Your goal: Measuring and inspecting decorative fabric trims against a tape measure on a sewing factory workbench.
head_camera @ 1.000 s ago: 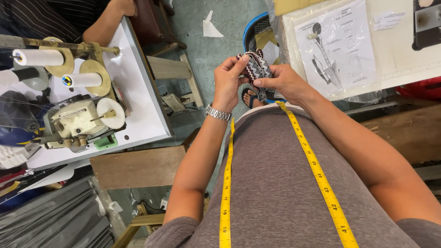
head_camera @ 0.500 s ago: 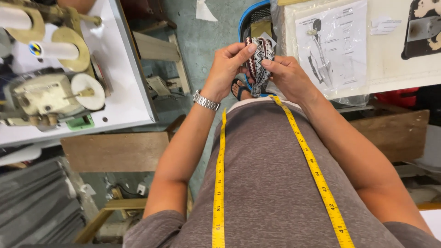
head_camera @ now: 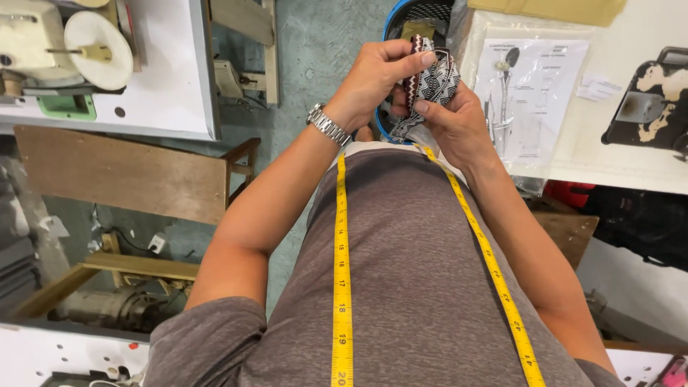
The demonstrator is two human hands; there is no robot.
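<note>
Two bare hands meet at about 12 o'clock in the head view, both closed on one bundle of patterned ribbon [head_camera: 432,79], black and white zigzag with dark red bands. The left hand [head_camera: 373,82] pinches the upper edge of the bundle between thumb and curled fingers; one metal wristwatch [head_camera: 327,126] sits on that wrist. The right hand [head_camera: 455,122] grips the same bundle from the 4 o'clock side, its thumb pressed against the ribbon's lower part. A loose tail of the ribbon hangs down between the two hands toward the person's chest.

One yellow measuring tape [head_camera: 342,272] is draped round the person's neck, so two strands run down the grey shirt [head_camera: 408,287], one toward 6 o'clock and the other toward 5 o'clock.

Right behind the hands, at 12 o'clock, one blue-rimmed basket [head_camera: 390,18] stands on the floor, partly hidden by the fingers. At 2 o'clock one printed sheet in a clear sleeve [head_camera: 534,93] lies on a pale table [head_camera: 631,158]. At 10 o'clock one white machine table [head_camera: 165,93] carries one cream sewing machine with one round handwheel [head_camera: 97,39]. Below it, at 9 o'clock, one wooden board [head_camera: 118,175] lies flat.
</note>
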